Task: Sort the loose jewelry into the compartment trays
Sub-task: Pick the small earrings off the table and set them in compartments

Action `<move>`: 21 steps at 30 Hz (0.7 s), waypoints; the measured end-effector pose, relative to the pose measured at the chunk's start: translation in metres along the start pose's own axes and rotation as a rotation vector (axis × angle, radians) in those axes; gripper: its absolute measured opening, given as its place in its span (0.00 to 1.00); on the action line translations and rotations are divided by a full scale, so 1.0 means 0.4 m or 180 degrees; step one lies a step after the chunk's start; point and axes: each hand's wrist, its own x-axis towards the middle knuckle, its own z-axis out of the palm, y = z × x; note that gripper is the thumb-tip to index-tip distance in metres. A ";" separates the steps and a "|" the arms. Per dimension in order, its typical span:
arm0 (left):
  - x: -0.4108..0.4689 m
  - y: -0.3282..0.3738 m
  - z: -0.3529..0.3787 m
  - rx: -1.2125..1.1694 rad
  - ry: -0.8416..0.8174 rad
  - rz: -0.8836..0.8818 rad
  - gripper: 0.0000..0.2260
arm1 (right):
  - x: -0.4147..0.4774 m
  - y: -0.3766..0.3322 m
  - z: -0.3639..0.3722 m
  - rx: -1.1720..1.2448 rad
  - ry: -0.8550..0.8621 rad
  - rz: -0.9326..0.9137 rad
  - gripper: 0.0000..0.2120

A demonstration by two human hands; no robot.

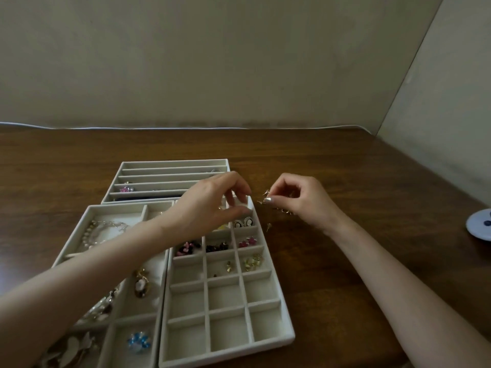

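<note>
brown wood counter (345,168) against a plain wall. three grey trays lay left of centre; the grid tray (288,334) sat nearest the loose gold earrings (281,209), likely for short transfers. right hand (300,200) was pinched shut on a small gold piece (266,193) just right of the tray. left hand (212,205) hovered over the far-right cells, fingertips nearly together; contents unclear.

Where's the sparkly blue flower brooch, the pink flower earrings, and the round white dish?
Sparkly blue flower brooch (138,341), head view, centre of petals.
Pink flower earrings (247,242), head view, between the pair.
Round white dish (479,224), head view, its top surface.
</note>
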 end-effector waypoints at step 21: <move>-0.024 0.026 -0.073 -0.0810 -0.0069 -0.0179 0.08 | 0.009 0.050 -0.036 -0.0896 0.0519 0.0051 0.05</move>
